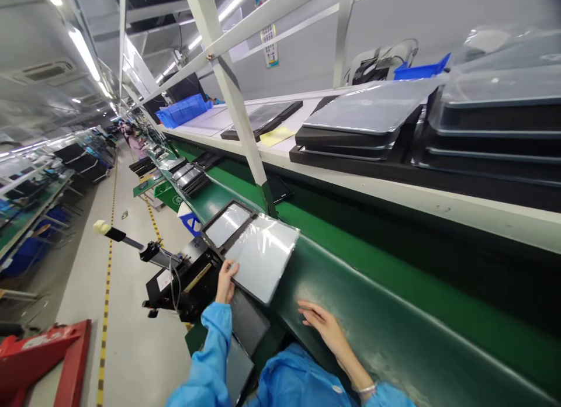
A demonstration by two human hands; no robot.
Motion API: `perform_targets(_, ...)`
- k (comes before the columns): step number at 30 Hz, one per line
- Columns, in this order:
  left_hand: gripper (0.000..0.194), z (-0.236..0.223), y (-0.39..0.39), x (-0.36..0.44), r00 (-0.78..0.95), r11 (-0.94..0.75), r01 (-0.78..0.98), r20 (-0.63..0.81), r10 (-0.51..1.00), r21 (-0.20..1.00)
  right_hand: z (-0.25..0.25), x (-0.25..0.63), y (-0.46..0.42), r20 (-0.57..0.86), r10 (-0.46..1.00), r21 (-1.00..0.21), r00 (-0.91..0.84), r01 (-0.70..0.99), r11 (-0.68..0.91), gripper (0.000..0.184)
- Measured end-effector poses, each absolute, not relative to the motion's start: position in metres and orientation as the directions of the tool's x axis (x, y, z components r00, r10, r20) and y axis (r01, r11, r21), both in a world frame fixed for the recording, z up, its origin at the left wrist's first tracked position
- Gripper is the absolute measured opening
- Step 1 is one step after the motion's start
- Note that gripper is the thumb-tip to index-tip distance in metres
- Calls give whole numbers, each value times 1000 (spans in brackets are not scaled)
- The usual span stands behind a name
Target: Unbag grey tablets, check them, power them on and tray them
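My left hand (pixel 227 281) grips the near corner of a flat grey panel in a clear wrapper (pixel 263 255), which lies on the green conveyor belt (pixel 377 313). Fingers curl over the panel's edge, thumb on top. My right hand (pixel 322 320) rests flat on the belt to the right of the panel, fingers stretched out, holding nothing. Just beyond the wrapped panel lies a black-framed screen panel (pixel 225 223). Both arms wear blue sleeves.
A black fixture with a long lever (pixel 175 272) stands left of the belt. The white shelf (pixel 394 191) above carries stacked black trays (pixel 363 132), blue bins (pixel 184 110) and a yellow note. White frame posts (pixel 245 132) cross the belt. More panels lie further along.
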State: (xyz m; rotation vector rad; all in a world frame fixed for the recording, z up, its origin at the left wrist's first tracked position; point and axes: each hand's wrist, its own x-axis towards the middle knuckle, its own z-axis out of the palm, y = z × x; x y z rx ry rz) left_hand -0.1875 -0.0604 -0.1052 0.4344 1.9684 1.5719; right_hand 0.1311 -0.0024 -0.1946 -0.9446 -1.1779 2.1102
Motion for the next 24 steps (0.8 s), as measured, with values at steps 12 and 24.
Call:
perform_targets(12, 41, -130, 24, -242, -779, 508, 486, 90, 620, 711, -248, 173, 26, -540, 781, -798, -313, -106, -594, 25)
perform_targets(24, 52, -157, 65, -168, -586, 552, 802, 123, 801, 230, -282, 193, 9, -604, 782, -789, -156, -21, -614, 24)
